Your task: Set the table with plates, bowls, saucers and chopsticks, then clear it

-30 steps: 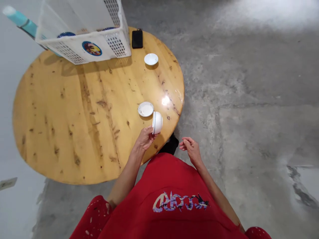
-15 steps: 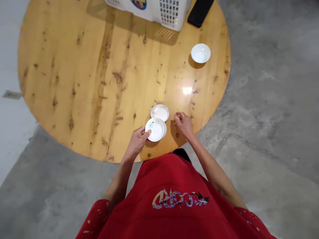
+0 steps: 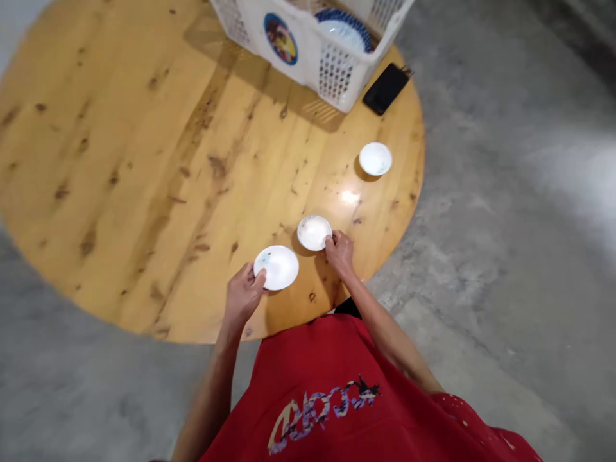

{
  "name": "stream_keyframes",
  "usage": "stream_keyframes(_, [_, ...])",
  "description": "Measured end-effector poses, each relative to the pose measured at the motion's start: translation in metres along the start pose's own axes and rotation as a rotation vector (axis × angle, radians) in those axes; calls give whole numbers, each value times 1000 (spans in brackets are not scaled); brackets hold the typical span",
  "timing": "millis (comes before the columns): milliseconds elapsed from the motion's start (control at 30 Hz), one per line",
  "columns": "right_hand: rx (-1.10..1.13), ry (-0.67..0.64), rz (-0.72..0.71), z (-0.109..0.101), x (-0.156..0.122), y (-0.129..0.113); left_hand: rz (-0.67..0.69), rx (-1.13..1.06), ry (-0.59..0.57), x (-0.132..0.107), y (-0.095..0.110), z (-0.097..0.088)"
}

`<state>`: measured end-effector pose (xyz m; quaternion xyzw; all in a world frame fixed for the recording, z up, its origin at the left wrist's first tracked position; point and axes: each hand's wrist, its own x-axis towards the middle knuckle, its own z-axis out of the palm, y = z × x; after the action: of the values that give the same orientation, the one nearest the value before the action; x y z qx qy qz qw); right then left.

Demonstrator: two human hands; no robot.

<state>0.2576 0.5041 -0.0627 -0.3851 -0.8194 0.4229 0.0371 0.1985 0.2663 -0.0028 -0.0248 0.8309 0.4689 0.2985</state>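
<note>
Pale pine, knotty and glossy, forms the round wooden table (image 3: 144, 192) that carries everything here. At its near edge the left hand (image 3: 243, 296) clasps the rim of a white saucer (image 3: 276, 267), with the thumb on top and the fingers curled around the edge. The saucer lies almost flat and shows faint blue-green flecks. Just to its right, across a small gap, sits a smaller white dish (image 3: 314, 233). The right hand (image 3: 339, 252) lies against that dish's near rim with its fingers curled; the view does not settle whether they grip it or only touch it. A third white dish (image 3: 375, 158) rests alone toward the far right edge, with a black phone (image 3: 386, 88) beyond it. A white perforated plastic basket (image 3: 332, 77) stands at the far edge, holding blue-rimmed plates (image 3: 344, 29). Three white pieces are out on the wood, none stacked, and more plates sit in the basket. A red garment (image 3: 317, 398) fills the lower view, over a grey concrete floor (image 3: 481, 289).
</note>
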Motion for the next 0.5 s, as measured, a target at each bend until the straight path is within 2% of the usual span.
stream_keyframes(133, [86, 23, 23, -46, 31, 13, -33, -28, 35, 16, 13, 42])
stream_keyframes(267, [117, 37, -39, -85, 50, 12, -30, -34, 49, 36, 35, 92])
stream_keyframes(400, [126, -28, -125, -110, 61, 5, 15, 46, 73, 62, 56, 136])
stream_keyframes(500, [30, -96, -169, -120, 73, 5, 29, 97, 88, 79, 69, 162])
